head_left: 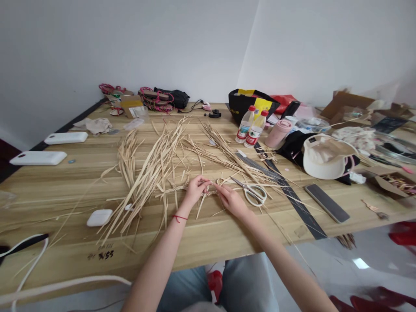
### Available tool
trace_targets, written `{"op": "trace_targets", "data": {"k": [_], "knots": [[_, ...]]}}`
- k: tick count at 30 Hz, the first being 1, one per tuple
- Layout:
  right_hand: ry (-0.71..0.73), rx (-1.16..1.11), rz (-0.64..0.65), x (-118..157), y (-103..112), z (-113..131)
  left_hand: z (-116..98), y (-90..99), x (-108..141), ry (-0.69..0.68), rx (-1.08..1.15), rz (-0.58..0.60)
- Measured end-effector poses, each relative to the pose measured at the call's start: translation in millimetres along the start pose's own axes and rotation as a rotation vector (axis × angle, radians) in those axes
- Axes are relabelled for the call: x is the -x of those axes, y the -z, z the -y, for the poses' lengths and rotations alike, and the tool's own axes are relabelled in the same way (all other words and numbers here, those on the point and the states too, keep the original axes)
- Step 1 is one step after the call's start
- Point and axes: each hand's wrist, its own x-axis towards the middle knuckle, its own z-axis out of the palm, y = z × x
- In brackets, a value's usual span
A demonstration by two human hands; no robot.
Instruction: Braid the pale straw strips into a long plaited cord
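Near the middle of the wooden table (234, 242), my left hand (197, 189) and my right hand (228, 197) almost meet at the fingertips. Both have their fingers pinched on a thin braided straw strip (177, 189), which runs out to the left of my left hand. Loose straw ends stick out below the strip. A large bundle of pale straw (156, 162) lies left of my hands, and another straw bundle (227, 149) spreads behind them to the right. Scissors with white handles (255, 195) rest just right of my right hand.
White devices (66, 138) and a white case (99, 217) lie left. Two bottles (246, 124), a pink cup (278, 133), a black bag (238, 108), a cap (325, 162), a dark phone (326, 203) and an open box (390, 184) stand or lie right.
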Motion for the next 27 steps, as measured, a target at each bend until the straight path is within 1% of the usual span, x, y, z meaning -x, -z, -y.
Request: {"op": "trace_targets", "data": {"k": [3, 5, 11, 15, 18, 21, 24, 27], "knots": [[-0.044, -0.113, 0.008, 0, 1, 6, 0, 0.2, 0, -0.01, -0.005, -0.004], [-0.115, -0.23, -0.022, 0, -1, 11, 1, 0.4, 0, -0.017, -0.005, -0.006], [-0.442, -0.772, -0.136, -1, -19, 28, 2, 1.1, -1, -0.008, 0.006, -0.021], [-0.628, -1.102, -0.247, -4, -24, 34, 5, 1.4, -2, -0.007, 0.009, -0.032], [-0.773, -1.345, -0.276, -6, -24, 38, 6, 0.8, -2, -0.016, 0.005, -0.051], [-0.893, -1.543, -0.276, -8, -26, 43, 6, -0.4, -2, -0.016, 0.012, -0.065], [-0.941, -1.641, -0.283, -13, -30, 52, 4, -1.3, -1, -0.019, 0.016, -0.071], [-0.895, -1.611, -0.313, -20, -32, 61, 1, -1.6, 0, -0.025, -0.002, -0.085]]}}
